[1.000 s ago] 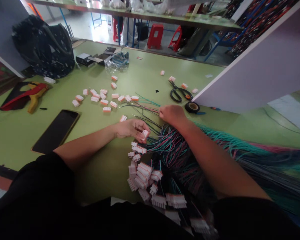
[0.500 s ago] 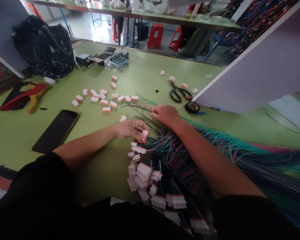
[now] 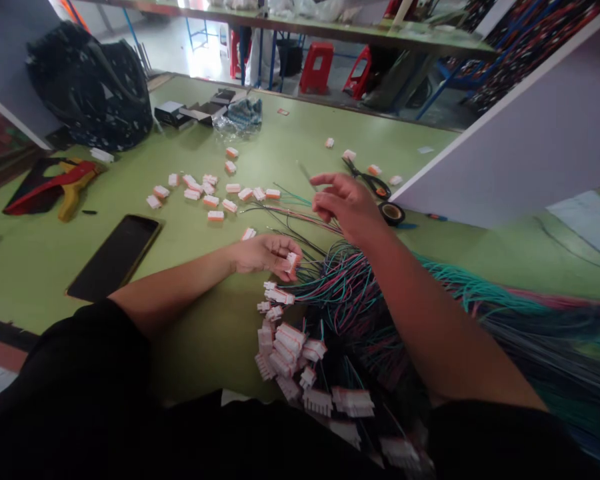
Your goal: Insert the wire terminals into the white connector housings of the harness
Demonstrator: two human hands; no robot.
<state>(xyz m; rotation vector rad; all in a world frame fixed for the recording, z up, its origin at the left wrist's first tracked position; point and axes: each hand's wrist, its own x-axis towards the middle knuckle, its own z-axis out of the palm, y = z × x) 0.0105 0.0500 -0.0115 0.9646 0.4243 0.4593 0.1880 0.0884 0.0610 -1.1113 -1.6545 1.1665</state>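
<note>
My left hand (image 3: 267, 255) is closed around a small white-and-orange connector housing (image 3: 293, 262), pinched between thumb and fingers, with thin wires leading off its right side. Above the wires, my right hand (image 3: 343, 200) is raised with fingers bent together on a thin wire (image 3: 305, 172), whose blurred pale end sticks up past the fingertips. Below both hands spreads a bundle of green, pink and dark wires (image 3: 350, 280). Many of its ends carry white connectors (image 3: 287, 343), piled near my body. Loose wire ends (image 3: 265, 210) lie on the table between the hands.
Loose connector housings (image 3: 211, 200) are scattered beyond my left hand. A phone (image 3: 115, 257) and a red-and-yellow tool (image 3: 65, 183) lie at left. Scissors (image 3: 363, 175) and black tape (image 3: 392, 213) sit by the white partition (image 3: 520, 127). A dark bag (image 3: 90, 93) stands at the back left.
My right hand has lifted from the loose wires and moved up and right, with a wire end now showing above its fingers. The left hand keeps its hold on the connector housing.
</note>
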